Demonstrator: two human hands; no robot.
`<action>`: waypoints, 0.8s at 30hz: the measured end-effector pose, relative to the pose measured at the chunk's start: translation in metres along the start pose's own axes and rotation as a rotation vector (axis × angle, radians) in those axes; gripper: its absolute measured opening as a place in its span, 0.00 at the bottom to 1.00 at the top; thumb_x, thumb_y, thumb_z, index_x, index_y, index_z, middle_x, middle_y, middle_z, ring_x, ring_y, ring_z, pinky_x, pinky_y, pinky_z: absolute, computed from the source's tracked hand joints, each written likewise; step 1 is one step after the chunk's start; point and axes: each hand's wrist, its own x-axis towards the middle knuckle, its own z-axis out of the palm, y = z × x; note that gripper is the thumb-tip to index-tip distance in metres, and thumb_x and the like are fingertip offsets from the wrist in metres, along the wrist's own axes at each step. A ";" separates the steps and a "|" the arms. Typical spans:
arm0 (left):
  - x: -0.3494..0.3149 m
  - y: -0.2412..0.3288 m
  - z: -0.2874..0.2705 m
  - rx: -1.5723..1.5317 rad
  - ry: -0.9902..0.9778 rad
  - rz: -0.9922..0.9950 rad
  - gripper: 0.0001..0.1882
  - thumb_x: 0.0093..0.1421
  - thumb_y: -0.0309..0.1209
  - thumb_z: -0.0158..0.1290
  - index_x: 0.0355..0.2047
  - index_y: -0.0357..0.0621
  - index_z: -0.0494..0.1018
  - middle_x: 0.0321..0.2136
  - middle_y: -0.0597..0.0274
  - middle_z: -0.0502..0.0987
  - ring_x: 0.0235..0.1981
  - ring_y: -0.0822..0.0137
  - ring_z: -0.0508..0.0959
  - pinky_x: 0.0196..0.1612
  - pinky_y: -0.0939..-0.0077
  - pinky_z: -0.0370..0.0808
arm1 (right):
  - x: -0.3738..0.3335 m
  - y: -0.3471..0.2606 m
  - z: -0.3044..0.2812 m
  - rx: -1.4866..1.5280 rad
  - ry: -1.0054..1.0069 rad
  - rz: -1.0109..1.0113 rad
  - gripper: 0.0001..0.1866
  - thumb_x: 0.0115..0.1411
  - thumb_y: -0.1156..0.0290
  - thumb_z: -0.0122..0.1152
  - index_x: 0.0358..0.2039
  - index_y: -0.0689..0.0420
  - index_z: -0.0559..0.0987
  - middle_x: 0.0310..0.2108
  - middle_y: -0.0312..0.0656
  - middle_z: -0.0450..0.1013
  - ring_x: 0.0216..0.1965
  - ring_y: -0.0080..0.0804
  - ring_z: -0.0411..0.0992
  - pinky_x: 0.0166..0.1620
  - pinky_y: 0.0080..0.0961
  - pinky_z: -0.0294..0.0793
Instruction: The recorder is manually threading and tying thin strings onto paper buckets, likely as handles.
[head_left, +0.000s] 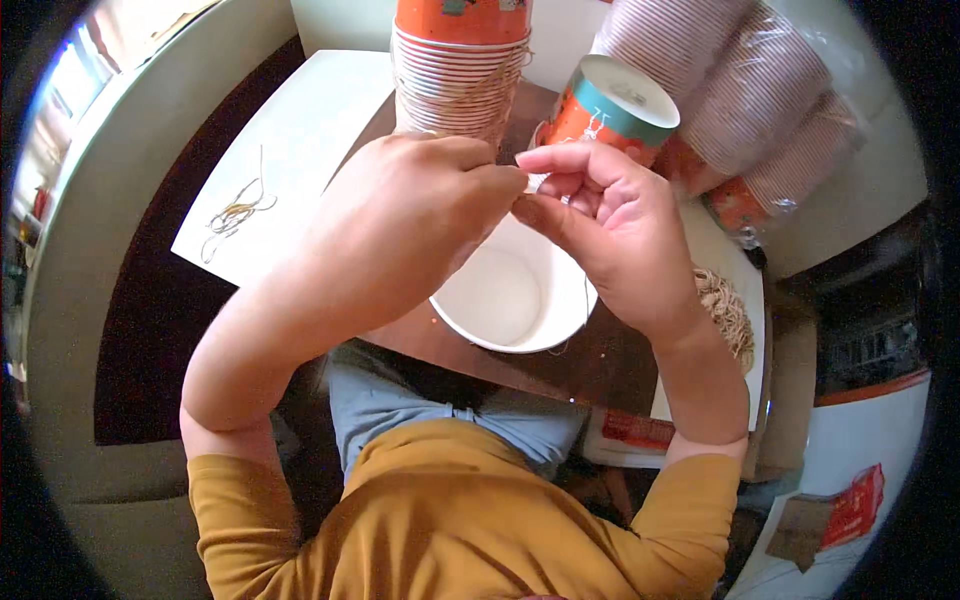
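Observation:
A white-lined paper bucket (500,295) stands upright on the brown table in front of me, its mouth facing up. Above its far rim my two hands meet, fingertips almost touching. My left hand (415,220) is closed, back turned up, and hides its own fingertips. Thumb and fingers of my right hand (625,225) come together in a pinch beside it. A small whitish bit shows between the hands, too small to name. Thin cord hangs at the bucket's right side (585,300).
Behind my hands rises a tall stack of nested orange buckets (460,85). An orange and teal bucket (625,105) stands to its right, before plastic-wrapped bucket stacks (745,90). Loose cords (238,212) lie on the white surface at left; a beige cord bundle (725,315) lies at right.

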 end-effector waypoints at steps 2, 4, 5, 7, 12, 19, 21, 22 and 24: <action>-0.004 -0.005 0.003 -0.017 -0.011 0.003 0.09 0.51 0.24 0.56 0.35 0.38 0.76 0.23 0.53 0.76 0.24 0.56 0.77 0.28 0.67 0.74 | 0.000 0.005 0.002 -0.188 0.083 -0.074 0.10 0.56 0.79 0.62 0.39 0.64 0.76 0.29 0.32 0.72 0.32 0.14 0.70 0.36 0.12 0.71; -0.009 -0.010 0.010 -0.036 -0.020 0.008 0.09 0.52 0.24 0.56 0.35 0.38 0.76 0.23 0.53 0.75 0.24 0.56 0.77 0.28 0.67 0.74 | 0.003 0.016 0.001 -0.371 0.061 -0.321 0.08 0.52 0.75 0.65 0.32 0.62 0.77 0.26 0.44 0.75 0.27 0.29 0.75 0.30 0.24 0.72; -0.012 -0.015 0.014 -0.051 -0.038 0.002 0.11 0.51 0.25 0.58 0.36 0.38 0.76 0.24 0.54 0.76 0.23 0.59 0.76 0.28 0.69 0.74 | 0.004 0.009 0.002 -0.492 0.046 -0.387 0.06 0.51 0.76 0.64 0.29 0.61 0.77 0.26 0.46 0.73 0.27 0.38 0.74 0.31 0.29 0.72; -0.017 -0.020 0.013 -0.063 -0.060 -0.009 0.13 0.51 0.26 0.59 0.38 0.38 0.76 0.24 0.55 0.76 0.22 0.61 0.76 0.27 0.71 0.74 | 0.007 0.012 0.000 -0.611 0.019 -0.416 0.05 0.51 0.77 0.64 0.29 0.62 0.77 0.25 0.44 0.72 0.27 0.34 0.73 0.31 0.26 0.71; -0.049 -0.024 0.017 -0.280 -0.086 -0.595 0.28 0.46 0.30 0.66 0.49 0.41 0.73 0.28 0.64 0.76 0.21 0.77 0.72 0.26 0.80 0.73 | 0.014 0.044 -0.042 -0.765 -0.056 -0.228 0.05 0.51 0.76 0.62 0.27 0.63 0.76 0.32 0.42 0.71 0.35 0.33 0.71 0.37 0.28 0.70; -0.101 -0.023 0.044 -0.907 -0.131 -0.861 0.34 0.52 0.38 0.64 0.54 0.30 0.65 0.33 0.56 0.77 0.32 0.72 0.78 0.37 0.78 0.75 | 0.004 0.066 -0.042 -0.824 -0.273 -0.029 0.06 0.50 0.73 0.58 0.25 0.63 0.76 0.24 0.50 0.73 0.29 0.44 0.74 0.35 0.37 0.72; -0.104 -0.023 0.044 -1.148 -0.042 -0.867 0.32 0.55 0.30 0.58 0.57 0.28 0.61 0.41 0.56 0.75 0.41 0.70 0.76 0.46 0.77 0.73 | -0.008 0.046 -0.032 -0.913 -0.156 -0.029 0.06 0.51 0.73 0.55 0.23 0.63 0.76 0.21 0.53 0.73 0.26 0.52 0.74 0.33 0.44 0.73; -0.105 -0.023 0.043 -1.140 -0.046 -0.877 0.32 0.55 0.30 0.58 0.57 0.28 0.61 0.41 0.56 0.75 0.41 0.70 0.76 0.46 0.77 0.73 | -0.013 0.038 -0.029 -0.902 -0.158 -0.030 0.06 0.51 0.73 0.55 0.23 0.63 0.76 0.21 0.53 0.73 0.26 0.52 0.74 0.33 0.44 0.73; -0.108 -0.023 0.046 -1.288 0.045 -0.909 0.30 0.53 0.22 0.53 0.57 0.28 0.60 0.43 0.55 0.74 0.43 0.70 0.75 0.49 0.75 0.71 | -0.020 0.029 -0.024 -0.935 -0.124 0.008 0.06 0.49 0.72 0.57 0.23 0.62 0.75 0.20 0.51 0.72 0.24 0.48 0.73 0.30 0.38 0.71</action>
